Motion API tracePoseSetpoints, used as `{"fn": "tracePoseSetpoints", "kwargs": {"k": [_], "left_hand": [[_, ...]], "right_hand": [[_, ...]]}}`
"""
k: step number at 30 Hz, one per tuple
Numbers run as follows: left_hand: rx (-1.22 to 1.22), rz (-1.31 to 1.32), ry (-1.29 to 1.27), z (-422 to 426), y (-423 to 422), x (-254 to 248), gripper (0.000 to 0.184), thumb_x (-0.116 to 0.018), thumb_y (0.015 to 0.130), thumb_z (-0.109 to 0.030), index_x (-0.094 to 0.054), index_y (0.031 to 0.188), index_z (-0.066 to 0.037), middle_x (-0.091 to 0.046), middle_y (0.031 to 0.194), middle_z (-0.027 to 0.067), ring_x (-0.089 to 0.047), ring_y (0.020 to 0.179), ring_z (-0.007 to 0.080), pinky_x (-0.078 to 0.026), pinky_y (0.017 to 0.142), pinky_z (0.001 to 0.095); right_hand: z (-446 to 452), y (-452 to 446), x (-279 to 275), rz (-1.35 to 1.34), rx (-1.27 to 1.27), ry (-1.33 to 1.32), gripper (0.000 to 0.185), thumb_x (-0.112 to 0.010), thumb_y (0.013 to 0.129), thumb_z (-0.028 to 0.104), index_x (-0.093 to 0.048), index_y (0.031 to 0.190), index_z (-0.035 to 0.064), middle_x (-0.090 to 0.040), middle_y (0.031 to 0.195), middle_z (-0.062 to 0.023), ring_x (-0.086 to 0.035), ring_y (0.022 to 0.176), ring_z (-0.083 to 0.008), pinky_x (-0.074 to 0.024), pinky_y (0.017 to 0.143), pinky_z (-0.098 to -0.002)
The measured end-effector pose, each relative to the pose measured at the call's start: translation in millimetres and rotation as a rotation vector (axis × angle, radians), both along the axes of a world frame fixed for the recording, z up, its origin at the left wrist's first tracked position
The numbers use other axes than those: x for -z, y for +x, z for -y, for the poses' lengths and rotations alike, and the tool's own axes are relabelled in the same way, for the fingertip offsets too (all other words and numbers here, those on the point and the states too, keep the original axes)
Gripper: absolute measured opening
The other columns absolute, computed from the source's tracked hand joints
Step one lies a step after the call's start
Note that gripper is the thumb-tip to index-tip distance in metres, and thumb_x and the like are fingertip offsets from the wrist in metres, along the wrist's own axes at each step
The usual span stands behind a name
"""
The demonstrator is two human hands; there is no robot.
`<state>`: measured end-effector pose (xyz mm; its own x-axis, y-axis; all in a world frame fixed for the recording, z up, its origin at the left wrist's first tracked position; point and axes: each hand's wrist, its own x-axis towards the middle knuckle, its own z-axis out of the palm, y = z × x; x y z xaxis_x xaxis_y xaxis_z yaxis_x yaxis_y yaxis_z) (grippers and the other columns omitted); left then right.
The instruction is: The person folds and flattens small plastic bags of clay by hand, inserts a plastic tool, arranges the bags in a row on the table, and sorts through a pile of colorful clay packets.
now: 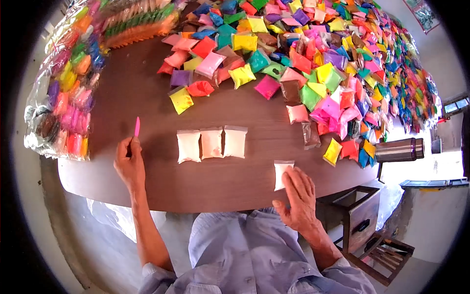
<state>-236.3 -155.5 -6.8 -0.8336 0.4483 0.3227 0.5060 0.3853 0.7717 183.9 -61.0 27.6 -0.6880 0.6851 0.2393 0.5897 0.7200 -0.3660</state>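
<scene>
My left hand (130, 161) is closed on a small pink tool (137, 126), which points up from the fingertips at the left of the table. My right hand (297, 198) has its fingers spread, with the fingertips touching or just over the right side of a white packet (282, 174) near the table's front edge. Between the hands lie three pale packets side by side: a white one (189, 146), a pale pink one (211, 143) and another white one (235, 142).
A big heap of coloured packets (242, 42) covers the back and right of the brown table (127, 88). Clear bags of coloured packets (73, 108) lie at the left. A steel flask (399, 150) lies at the right edge, above a wooden stool (362, 220).
</scene>
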Motion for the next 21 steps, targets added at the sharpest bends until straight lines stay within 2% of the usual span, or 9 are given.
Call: {"fn": "tracePoseSetpoints", "kwargs": {"k": [2, 10, 16, 18, 21], "left_hand": [[-0.003, 0.023, -0.004, 0.2, -4.0, 3.4, 0.013, -0.067, 0.098, -0.015, -0.07, 0.098, -0.002, -0.063, 0.075, 0.0012, -0.057, 0.069, 0.0089, -0.046, 0.064, 0.0264], [-0.011, -0.004, 0.005, 0.8, -4.7, 6.2, 0.014, -0.068, 0.098, -0.015, -0.07, 0.099, -0.002, -0.063, 0.075, 0.0017, -0.056, 0.069, 0.0094, -0.046, 0.064, 0.0264], [-0.017, 0.016, 0.03, -2.2, 0.6, 2.5, 0.014, -0.068, 0.098, -0.016, -0.071, 0.099, -0.002, -0.064, 0.077, 0.0016, -0.057, 0.07, 0.0097, -0.046, 0.065, 0.0263], [-0.042, 0.028, 0.033, -0.6, 1.1, 1.4, 0.014, -0.068, 0.098, -0.016, -0.071, 0.099, -0.002, -0.064, 0.078, 0.0015, -0.057, 0.071, 0.0097, -0.046, 0.066, 0.0257], [-0.022, 0.034, 0.033, -1.3, 0.9, 0.5, 0.014, -0.068, 0.098, -0.016, -0.071, 0.099, -0.002, -0.064, 0.079, 0.0013, -0.057, 0.071, 0.0096, -0.046, 0.066, 0.0256]], "right_hand": [[0.3, 0.7, 6.8, 0.079, -0.027, -0.007, 0.069, -0.069, 0.09, 0.034, -0.05, 0.143, -0.0047, -0.046, 0.151, -0.0217, -0.045, 0.139, -0.0383, -0.0324, 0.114, -0.0525], [5.4, -4.7, -0.4, 0.107, -0.004, -0.022, 0.067, -0.068, 0.091, 0.032, -0.05, 0.144, -0.0047, -0.046, 0.152, -0.0216, -0.045, 0.139, -0.0378, -0.0325, 0.114, -0.0515], [-7.4, -0.6, 2.7, 0.076, -0.048, -0.001, 0.063, -0.068, 0.092, 0.029, -0.051, 0.142, -0.0045, -0.049, 0.149, -0.0215, -0.047, 0.138, -0.0389, -0.036, 0.112, -0.0515], [-8.3, -0.4, 5.8, -0.049, -0.032, -0.043, 0.062, -0.07, 0.09, 0.025, -0.052, 0.142, -0.0045, -0.051, 0.147, -0.0216, -0.047, 0.137, -0.0396, -0.038, 0.11, -0.0517], [-1.7, -4.5, -0.8, -0.075, -0.004, -0.05, 0.06, -0.07, 0.09, 0.022, -0.052, 0.141, -0.0041, -0.049, 0.148, -0.0221, -0.047, 0.137, -0.04, -0.0378, 0.111, -0.0519]]}}
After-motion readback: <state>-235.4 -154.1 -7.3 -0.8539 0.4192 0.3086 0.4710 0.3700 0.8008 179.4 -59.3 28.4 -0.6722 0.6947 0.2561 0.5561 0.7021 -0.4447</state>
